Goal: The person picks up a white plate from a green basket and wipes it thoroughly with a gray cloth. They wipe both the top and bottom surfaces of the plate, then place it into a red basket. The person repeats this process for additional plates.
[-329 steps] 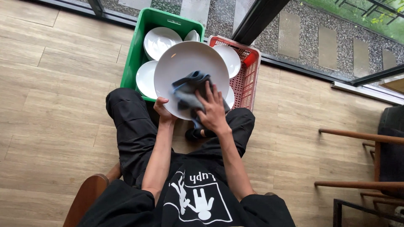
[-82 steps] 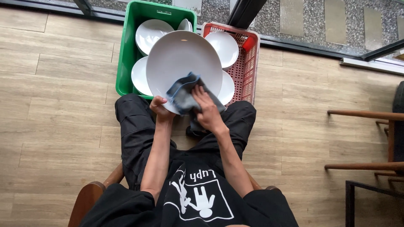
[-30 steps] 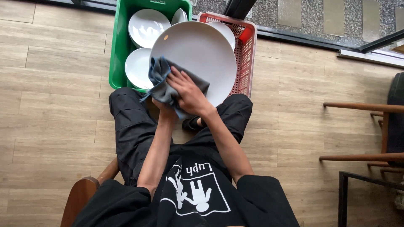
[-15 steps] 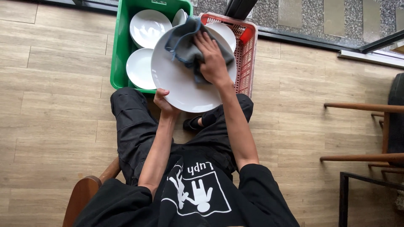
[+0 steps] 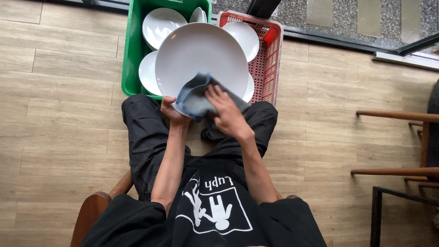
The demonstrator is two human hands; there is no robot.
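1. here, the left hand (image 5: 173, 111) grasps the near rim of a large white plate (image 5: 201, 59); its fingers (image 5: 167, 101) curl over the edge, and the thumb side is hidden behind the plate.
2. the plate is held up above the knees, face tilted toward the camera; nearly all of it lies beyond the left fingers, out over the two crates.
3. the right hand (image 5: 227, 112) lies flat on a grey cloth (image 5: 197, 96) with a pale blue hem. its fingers (image 5: 218, 97) are spread and pressing, not clenched, pinning the cloth to the plate's lower face.
4. the cloth bunches just beside the right fingertips, on their left. one fold stands up toward the plate's middle, and a corner hangs off the rim under the palm, toward the lap.
5. the two hands are near each other on the same lower rim — the left just to the left of the cloth, touching or almost touching its edge; cannot tell which.
6. beyond the fingers, on the floor: a green crate (image 5: 130, 59) with white plates (image 5: 161, 25) in it, some flat, one on edge at the back.
7. just to its right, touching it or nearly so, a red mesh crate (image 5: 270, 55) holding more white dishes (image 5: 243, 37), partly covered by the held plate.
8. below the hands — black trousers (image 5: 146, 132), knees apart, over a wooden plank floor (image 5: 59, 119).
9. well apart to the right of the right hand: wooden chair arms (image 5: 395, 115) and a dark metal frame (image 5: 379, 206).
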